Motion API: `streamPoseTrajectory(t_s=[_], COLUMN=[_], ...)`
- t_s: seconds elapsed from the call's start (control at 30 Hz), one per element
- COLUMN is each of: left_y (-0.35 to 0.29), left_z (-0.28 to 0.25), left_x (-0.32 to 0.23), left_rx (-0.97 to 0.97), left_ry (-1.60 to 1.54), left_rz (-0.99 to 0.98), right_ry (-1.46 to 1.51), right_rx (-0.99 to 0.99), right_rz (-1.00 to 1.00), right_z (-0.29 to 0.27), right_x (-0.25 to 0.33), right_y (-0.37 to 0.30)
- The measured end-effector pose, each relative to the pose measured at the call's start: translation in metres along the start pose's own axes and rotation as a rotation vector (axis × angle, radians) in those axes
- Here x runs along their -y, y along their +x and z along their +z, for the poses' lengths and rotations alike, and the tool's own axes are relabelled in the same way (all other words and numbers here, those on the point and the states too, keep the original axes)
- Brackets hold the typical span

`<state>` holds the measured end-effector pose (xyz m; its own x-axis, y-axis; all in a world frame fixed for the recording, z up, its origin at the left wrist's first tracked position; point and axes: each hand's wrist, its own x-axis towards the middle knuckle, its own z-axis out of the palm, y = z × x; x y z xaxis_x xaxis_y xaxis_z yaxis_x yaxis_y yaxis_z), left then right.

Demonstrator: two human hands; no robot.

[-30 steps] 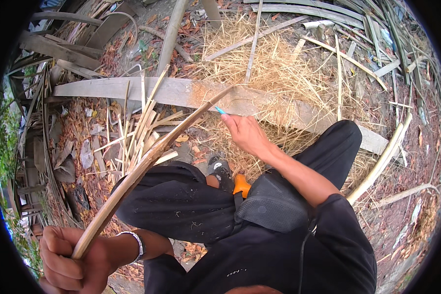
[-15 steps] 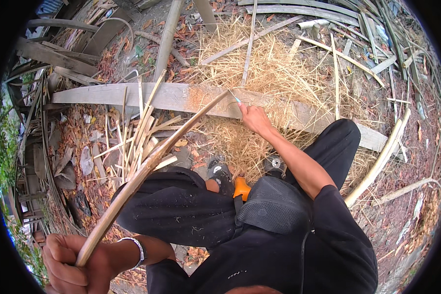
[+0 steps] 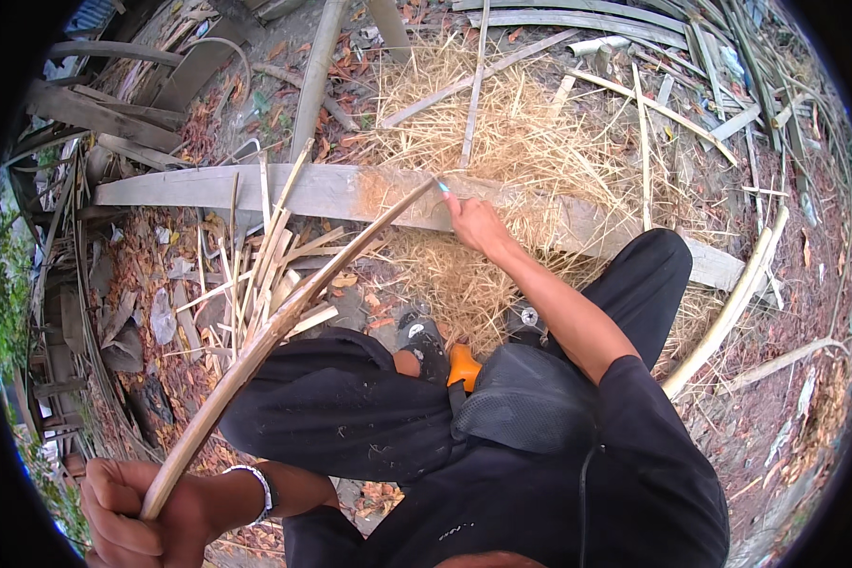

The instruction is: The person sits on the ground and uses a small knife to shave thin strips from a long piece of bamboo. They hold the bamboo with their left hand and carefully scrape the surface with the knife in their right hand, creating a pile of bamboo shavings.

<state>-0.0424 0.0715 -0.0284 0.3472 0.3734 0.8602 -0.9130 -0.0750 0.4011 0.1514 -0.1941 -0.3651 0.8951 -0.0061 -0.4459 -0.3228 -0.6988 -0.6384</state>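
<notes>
At the lower left my left hand is closed round the near end of a long, thin wooden stick. The stick slants up and to the right, and its tapered far end lies over a long grey plank. Beside that tip, my right hand is closed on a slim tool with a light-blue part. Most of the tool is hidden by the fingers, so its kind does not show clearly. Pale shavings lie on and around the plank near my right hand.
A bundle of split wood strips leans against the plank on the left. Between my feet is an orange object. Long pale strips lie at the right. Old boards are piled at the far left, and leaves cover the ground.
My right hand has shifted slightly left and up, bringing the tool right against the stick's tip. The left hand keeps its grip in nearly the same place.
</notes>
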Motion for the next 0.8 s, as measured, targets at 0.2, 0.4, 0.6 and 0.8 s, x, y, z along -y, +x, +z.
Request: streamPoseTrajectory(t_s=[0.2,0.4,0.6,0.8], left_y=[0.0,-0.001,-0.004,0.009], left_z=[0.006,0.024,0.041,0.038], left_x=[0.011,0.021,0.025,0.029], left_rx=[0.289,0.466,0.545,0.812], left_ry=[-0.508,-0.915,-1.139,-1.018], left_rz=[-0.073,-0.063,-0.09,-0.1], right_ry=[-0.021,0.104,0.096,0.073], right_rx=[-0.052,0.095,-0.003,0.008], right_rz=[-0.077,-0.497,-0.397,-0.318], right_z=[0.0,-0.032,-0.016,-0.013], right_x=[-0.011,0.035,0.029,0.011], right_y=[-0.006,-0.107,-0.105,-0.09])
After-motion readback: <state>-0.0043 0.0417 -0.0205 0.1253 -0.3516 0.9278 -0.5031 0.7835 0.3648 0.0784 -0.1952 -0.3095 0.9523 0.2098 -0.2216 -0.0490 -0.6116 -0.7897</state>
